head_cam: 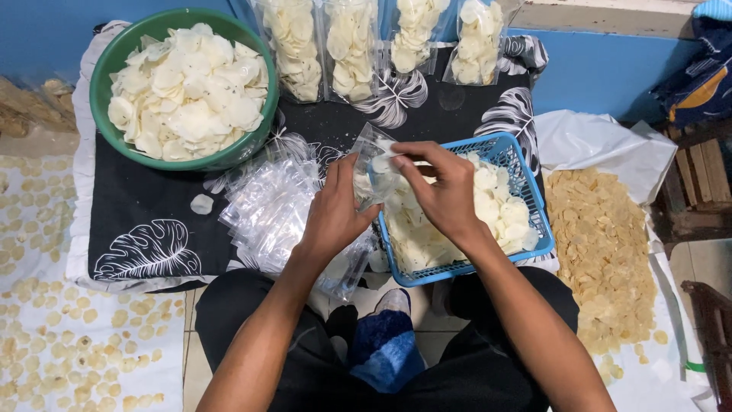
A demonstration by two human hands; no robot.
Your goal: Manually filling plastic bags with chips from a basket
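My left hand (335, 210) grips a small clear plastic bag (371, 164) by its side, holding it upright over the near left corner of a blue plastic basket (534, 194). My right hand (442, 187) pinches the bag's mouth at the top, with pale chips at its fingertips. The basket holds a heap of thin white raw chips (488, 217). A pile of empty clear bags (271, 206) lies just left of my left hand on a black cloth with white leaf prints (152, 221).
A green bowl (103, 99) heaped with white chips sits at the back left. Several filled clear bags (351, 46) lean against the blue wall. Yellowish chips (602, 252) lie spread on white plastic at the right, more on the floor at left (46, 320). My crossed legs fill the foreground.
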